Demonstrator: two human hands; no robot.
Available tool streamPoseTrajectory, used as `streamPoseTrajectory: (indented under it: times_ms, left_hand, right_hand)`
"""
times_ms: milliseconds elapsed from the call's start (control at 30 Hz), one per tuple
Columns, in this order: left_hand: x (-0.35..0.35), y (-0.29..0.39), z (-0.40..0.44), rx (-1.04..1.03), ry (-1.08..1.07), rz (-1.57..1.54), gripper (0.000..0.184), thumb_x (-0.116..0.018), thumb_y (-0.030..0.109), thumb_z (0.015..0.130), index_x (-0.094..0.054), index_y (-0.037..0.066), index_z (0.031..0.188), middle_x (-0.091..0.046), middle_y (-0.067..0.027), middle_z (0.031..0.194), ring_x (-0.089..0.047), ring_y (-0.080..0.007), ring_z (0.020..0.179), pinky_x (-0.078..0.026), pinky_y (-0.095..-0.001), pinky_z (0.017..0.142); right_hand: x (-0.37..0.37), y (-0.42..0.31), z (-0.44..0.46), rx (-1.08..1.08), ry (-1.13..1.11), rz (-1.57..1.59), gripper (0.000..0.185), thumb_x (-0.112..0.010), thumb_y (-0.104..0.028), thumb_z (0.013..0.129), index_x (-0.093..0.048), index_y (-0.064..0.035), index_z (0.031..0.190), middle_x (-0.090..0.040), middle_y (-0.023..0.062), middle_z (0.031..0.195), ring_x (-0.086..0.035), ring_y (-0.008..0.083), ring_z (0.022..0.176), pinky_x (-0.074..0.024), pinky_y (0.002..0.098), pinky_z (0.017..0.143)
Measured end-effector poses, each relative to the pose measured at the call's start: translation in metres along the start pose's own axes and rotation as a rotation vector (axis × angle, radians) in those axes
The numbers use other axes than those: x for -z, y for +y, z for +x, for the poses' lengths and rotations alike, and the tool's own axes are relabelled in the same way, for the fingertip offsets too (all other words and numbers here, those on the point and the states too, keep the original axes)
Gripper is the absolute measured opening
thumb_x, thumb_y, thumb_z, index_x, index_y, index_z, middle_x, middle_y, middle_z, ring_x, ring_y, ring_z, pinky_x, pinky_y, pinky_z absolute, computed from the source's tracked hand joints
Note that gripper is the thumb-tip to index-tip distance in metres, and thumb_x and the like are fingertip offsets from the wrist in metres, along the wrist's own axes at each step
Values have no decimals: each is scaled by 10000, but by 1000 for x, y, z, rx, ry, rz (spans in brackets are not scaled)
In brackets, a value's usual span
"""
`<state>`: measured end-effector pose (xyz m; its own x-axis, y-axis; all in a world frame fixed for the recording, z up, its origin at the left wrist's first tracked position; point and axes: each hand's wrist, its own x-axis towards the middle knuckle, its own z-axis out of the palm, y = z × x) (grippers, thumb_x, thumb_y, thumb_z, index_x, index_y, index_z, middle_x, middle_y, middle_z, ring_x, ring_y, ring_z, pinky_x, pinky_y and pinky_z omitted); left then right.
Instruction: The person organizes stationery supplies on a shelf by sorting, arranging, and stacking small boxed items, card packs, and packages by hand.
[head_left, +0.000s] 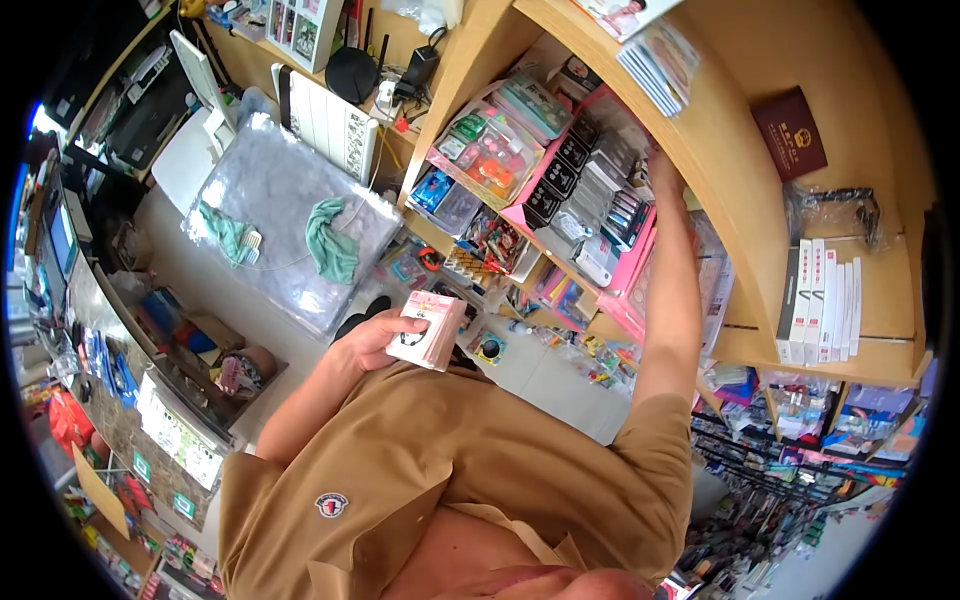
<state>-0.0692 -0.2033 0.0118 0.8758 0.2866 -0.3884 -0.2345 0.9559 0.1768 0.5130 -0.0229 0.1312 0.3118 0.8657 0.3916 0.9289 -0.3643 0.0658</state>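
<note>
My left hand (375, 338) is closed around a stack of small pink-and-white packets (430, 325), held in front of my waist, thumb on top. My right arm stretches up into the wooden shelf, where my right hand (664, 170) is at the far end of a pink box (632, 283). Its fingers are mostly hidden by the shelf edge and the contents, so their grip is unclear. Black-and-white packets (558, 180) and grey-white small boxes (590, 210) fill the pink box in rows.
Beside the pink box stands a clear-lidded container (490, 150) of colourful small items. White boxes (820, 300) and a dark red booklet (790, 133) are on the right shelf. A plastic-wrapped grey slab (290, 220) bears green cloths (332, 240). A cluttered counter (130, 400) runs along the left.
</note>
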Motion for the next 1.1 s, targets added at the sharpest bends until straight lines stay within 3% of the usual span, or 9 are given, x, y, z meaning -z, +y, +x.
streamPoseTrajectory:
  times_ms: [133, 200, 300, 400, 467, 633, 800, 867, 1100]
  left_hand:
    - [7, -3, 4, 6, 25, 38, 566, -767, 134, 893, -555, -25, 1393, -697, -136, 1274, -710, -236, 1110, -566, -382, 992]
    - [9, -3, 5, 28, -14, 5, 559, -765, 139, 893, -561, -27, 1386, -699, -141, 1266, -712, -237, 1102, -567, -386, 990]
    - [12, -5, 8, 26, 1, 42, 621, -773, 150, 881, -524, -39, 1417, -665, -164, 1322, -695, -263, 1140, -555, -407, 1017]
    - [16, -5, 9, 30, -2, 69, 696, -780, 172, 876, -476, -43, 1464, -624, -179, 1394, -666, -280, 1202, -542, -419, 1048]
    - [11, -5, 5, 20, 5, 35, 537, -755, 148, 905, -567, -33, 1373, -700, -152, 1260, -717, -247, 1093, -567, -397, 994]
    - [2, -5, 1, 6, 2, 53, 536, -750, 158, 911, -562, -34, 1376, -701, -157, 1255, -718, -248, 1089, -572, -403, 993]
    - [2, -5, 2, 9, -1, 56, 574, -733, 141, 913, -514, -33, 1415, -677, -165, 1302, -705, -265, 1129, -565, -412, 1006]
    - [11, -6, 5, 29, -22, 107, 742, -768, 206, 886, -432, -19, 1508, -584, -173, 1451, -646, -272, 1236, -532, -404, 1054]
    - [7, -3, 7, 48, -9, 105, 743, -777, 184, 871, -441, -16, 1504, -605, -179, 1423, -650, -276, 1229, -531, -410, 1054]
  right_hand:
    - [-23, 17, 0, 66, 144, 151, 302, -705, -169, 902, -713, -40, 1175, -707, 208, 1200, -641, 400, 1143, -469, 485, 1016]
    - [-32, 25, 2, -87, 37, 76, 340, -673, -227, 932, -709, -61, 1226, -697, 205, 1248, -629, 416, 1178, -468, 491, 1024]
    - [-44, 28, -6, 32, 231, -81, 333, -634, -228, 944, -713, -69, 1225, -698, 216, 1243, -628, 433, 1175, -473, 503, 1016]
    - [-43, 31, -6, -5, 212, -43, 331, -631, -228, 945, -715, -70, 1223, -700, 215, 1239, -631, 434, 1168, -476, 505, 1011]
    - [-38, 28, -8, -9, 186, -12, 328, -627, -228, 946, -717, -72, 1220, -702, 214, 1235, -634, 435, 1162, -479, 508, 1005]
    - [-31, 13, -12, 15, 213, -3, 324, -618, -229, 948, -721, -75, 1214, -706, 212, 1224, -641, 438, 1146, -487, 516, 992]
    - [-22, 1, -15, 32, 247, 10, 320, -609, -229, 950, -725, -78, 1208, -710, 210, 1213, -648, 441, 1130, -494, 523, 979]
    - [-17, -5, -14, 39, 253, 11, 318, -606, -229, 951, -726, -80, 1205, -712, 209, 1209, -650, 442, 1123, -497, 526, 973]
    - [0, -40, -23, -9, 377, 97, 322, -624, -286, 945, -740, -85, 1169, -729, 204, 1162, -672, 441, 1067, -517, 532, 916]
